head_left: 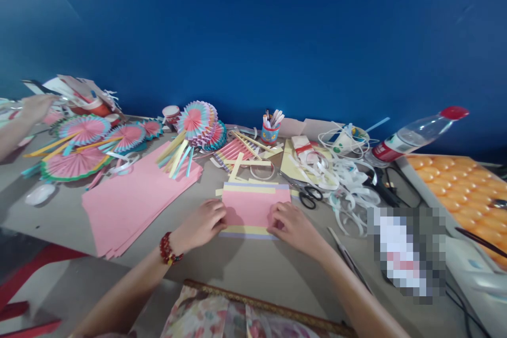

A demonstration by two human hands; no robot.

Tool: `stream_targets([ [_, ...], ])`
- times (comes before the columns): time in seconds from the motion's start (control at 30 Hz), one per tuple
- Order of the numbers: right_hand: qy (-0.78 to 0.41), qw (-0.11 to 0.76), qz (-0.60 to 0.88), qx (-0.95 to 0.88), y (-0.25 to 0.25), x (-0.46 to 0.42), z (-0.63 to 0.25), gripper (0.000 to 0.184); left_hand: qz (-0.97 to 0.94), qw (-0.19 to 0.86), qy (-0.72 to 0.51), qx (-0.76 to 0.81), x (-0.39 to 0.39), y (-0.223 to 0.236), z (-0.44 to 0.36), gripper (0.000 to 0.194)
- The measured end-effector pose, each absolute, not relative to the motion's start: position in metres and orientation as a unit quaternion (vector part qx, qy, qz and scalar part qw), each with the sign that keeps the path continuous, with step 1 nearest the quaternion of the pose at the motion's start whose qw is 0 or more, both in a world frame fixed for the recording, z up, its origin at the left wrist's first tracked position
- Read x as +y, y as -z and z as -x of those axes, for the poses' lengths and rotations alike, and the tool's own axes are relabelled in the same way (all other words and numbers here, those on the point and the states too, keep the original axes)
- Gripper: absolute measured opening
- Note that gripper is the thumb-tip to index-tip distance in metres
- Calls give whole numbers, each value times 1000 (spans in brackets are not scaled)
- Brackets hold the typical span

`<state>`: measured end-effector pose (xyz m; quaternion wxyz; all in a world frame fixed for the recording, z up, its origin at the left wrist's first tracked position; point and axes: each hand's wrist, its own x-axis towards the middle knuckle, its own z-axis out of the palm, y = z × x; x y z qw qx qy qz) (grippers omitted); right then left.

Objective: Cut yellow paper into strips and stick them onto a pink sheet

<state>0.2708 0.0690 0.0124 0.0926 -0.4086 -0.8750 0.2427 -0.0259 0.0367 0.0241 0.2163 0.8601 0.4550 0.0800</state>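
Note:
A pink sheet of paper [247, 210] with pale yellow and lavender strips along its far and near edges lies flat before me. My left hand [204, 223], with a red bead bracelet [170, 249] at the wrist, has its fingers closed at the sheet's left edge. On the right side, my right hand [291, 226] pinches the sheet near its near corner. Just beyond the paper are loose yellow strips [237, 166] and a roll of clear tape [262, 170]. Black-handled scissors [309, 196] lie to the right of the sheet.
Left are a stack of pink paper [130, 200] and folded paper fans [85, 132]. Another person's hand [37, 108] reaches in at far left. A pen cup [270, 129], curled white strips [352, 190], a plastic bottle [412, 140] and another pair of scissors [348, 259] stand or lie around.

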Motion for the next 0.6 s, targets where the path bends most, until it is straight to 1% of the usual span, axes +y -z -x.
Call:
stream_targets([
  [0.4,-236,93,411,-875,-11,68,-270,16,-852,217,-82,469,35,-24,27,18],
  [0.6,-230,107,415,-874,-11,67,-270,19,-839,195,-101,498,33,-18,32,20],
])
